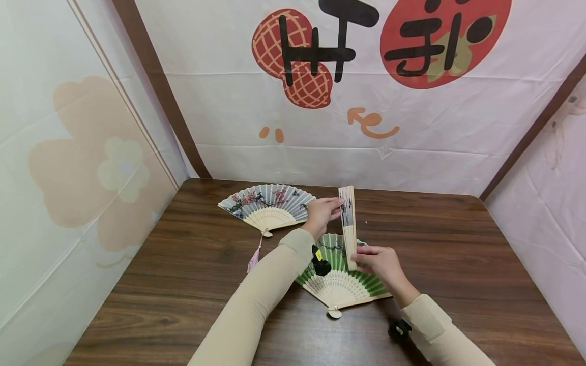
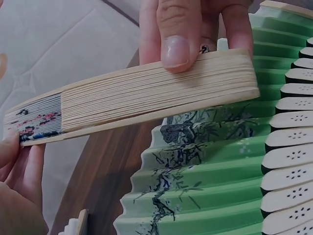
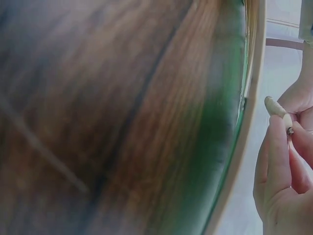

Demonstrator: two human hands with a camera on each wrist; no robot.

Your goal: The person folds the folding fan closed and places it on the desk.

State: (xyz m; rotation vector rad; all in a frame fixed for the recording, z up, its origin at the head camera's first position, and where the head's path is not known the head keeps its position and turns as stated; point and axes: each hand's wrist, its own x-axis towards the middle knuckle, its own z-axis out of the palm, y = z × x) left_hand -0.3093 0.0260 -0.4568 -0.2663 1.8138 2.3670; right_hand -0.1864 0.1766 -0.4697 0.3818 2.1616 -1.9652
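Note:
A folded hand fan (image 1: 349, 223) with pale ribs and a grey-blue painted end stands nearly upright between both hands in the head view. My left hand (image 1: 322, 216) pinches its upper, painted end. Near the rivet end, my right hand (image 1: 381, 265) grips the bare ribs between thumb and fingers. The left wrist view shows the fan's stacked ribs (image 2: 161, 93) pressed together, with the right thumb (image 2: 177, 51) on them. Below the hands lies a spread green fan (image 1: 338, 284) with dark branch patterns, partly covered by the folded one.
At the back left, a spread grey-blue fan (image 1: 274, 203) with pink blossoms lies behind the left hand, its pink tassel (image 1: 254, 260) trailing toward the front. All rest on a dark wooden table (image 1: 183, 284). A printed cloth (image 1: 220, 101) hangs behind the table.

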